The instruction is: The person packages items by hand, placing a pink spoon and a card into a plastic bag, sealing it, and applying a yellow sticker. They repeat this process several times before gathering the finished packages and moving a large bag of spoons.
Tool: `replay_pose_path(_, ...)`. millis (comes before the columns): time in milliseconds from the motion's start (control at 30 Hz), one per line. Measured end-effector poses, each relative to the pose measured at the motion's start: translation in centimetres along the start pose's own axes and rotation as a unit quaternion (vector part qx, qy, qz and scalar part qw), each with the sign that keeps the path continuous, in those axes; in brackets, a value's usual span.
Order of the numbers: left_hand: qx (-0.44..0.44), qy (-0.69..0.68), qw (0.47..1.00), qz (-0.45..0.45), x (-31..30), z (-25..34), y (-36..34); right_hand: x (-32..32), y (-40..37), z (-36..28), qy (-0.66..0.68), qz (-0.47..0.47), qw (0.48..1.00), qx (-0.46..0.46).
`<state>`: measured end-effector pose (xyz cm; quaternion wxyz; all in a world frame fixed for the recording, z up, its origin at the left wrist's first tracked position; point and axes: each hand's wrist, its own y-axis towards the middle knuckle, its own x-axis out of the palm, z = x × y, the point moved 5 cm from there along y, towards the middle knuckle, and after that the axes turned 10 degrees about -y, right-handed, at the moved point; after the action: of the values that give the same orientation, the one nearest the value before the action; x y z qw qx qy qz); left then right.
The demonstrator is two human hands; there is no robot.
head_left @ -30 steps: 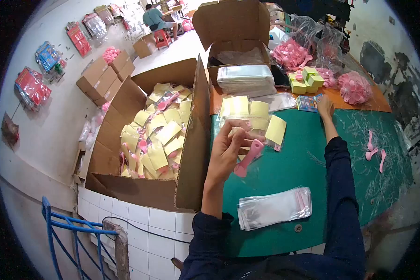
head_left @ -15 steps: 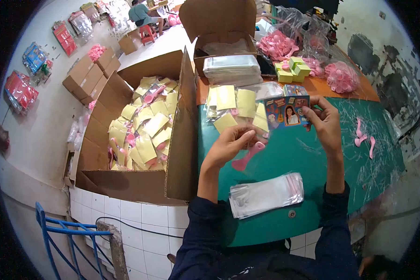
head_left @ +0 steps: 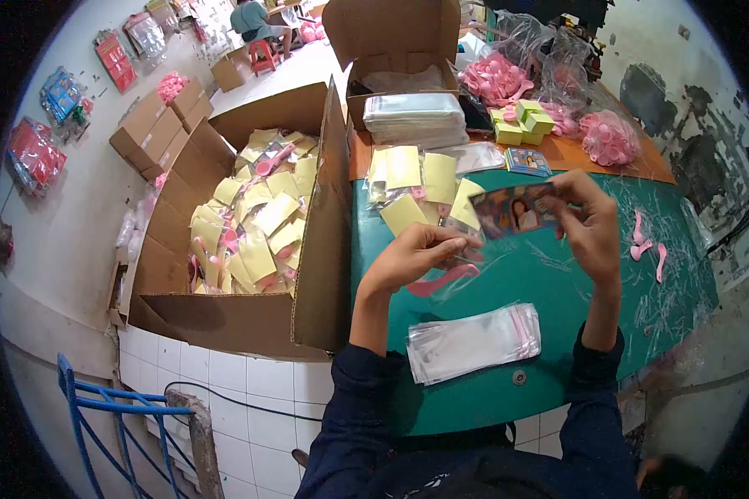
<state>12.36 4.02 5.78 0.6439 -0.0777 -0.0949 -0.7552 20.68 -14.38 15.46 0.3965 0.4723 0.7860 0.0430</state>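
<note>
My left hand [head_left: 424, 258] pinches a clear plastic bag [head_left: 466, 281] with a curved pink plastic piece [head_left: 443, 281] inside, which hangs below the fingers. Right of it, my right hand [head_left: 587, 218] grips a printed picture card [head_left: 514, 210] by its right end, level with the bag's upper part and smeared by motion. On the green table below both hands lies a pile of flat clear bags [head_left: 474, 343]. Just beyond my left hand are filled bags with pale yellow cards [head_left: 404, 169]. A small stack of picture cards [head_left: 528, 162] sits behind the held card.
A large cardboard box [head_left: 320, 249] at left holds many filled bags. Stacked clear bags [head_left: 414, 121], green boxes [head_left: 524, 123] and bundled pink pieces [head_left: 609, 137] stand at the back. Loose pink pieces [head_left: 641, 248] lie right. A seated person [head_left: 254, 23] is far off.
My right hand has shifted slightly right, tilting the card and uncovering the card stack behind it. The bagged pink piece under my left hand has swung to lie flatter.
</note>
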Motion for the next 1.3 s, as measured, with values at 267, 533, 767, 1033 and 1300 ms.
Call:
replay_pose_path(267, -0.023, 0.023, 0.999, -0.003, -0.2, -0.5, 0.0, 0.8, 0.1, -0.6, -0.058, -0.076, 0.994, -0.047)
replay_pose_path(533, 0.002, 0.050, 0.998, -0.044, 2.2, -0.1, 0.3, 4.4, -0.7, -0.9, -0.083, -0.244, 0.964, -0.064)
replay_pose_path(767, -0.023, 0.218, 0.975, 0.042, 2.1, 0.1, 0.3, 5.4, -0.9, 2.1, 0.040, -0.304, 0.952, 0.016)
replay_pose_path(1033, 0.076, 0.045, 0.993, 0.080, 0.6, -1.8, -4.8, 5.6, -3.7, 5.0, 0.181, -0.310, 0.928, 0.100)
replay_pose_path(1300, -0.020, 0.008, 0.998, 0.057, 3.6, -3.7, -7.6, 6.6, -8.0, 5.4, 0.214, -0.320, 0.903, 0.190)
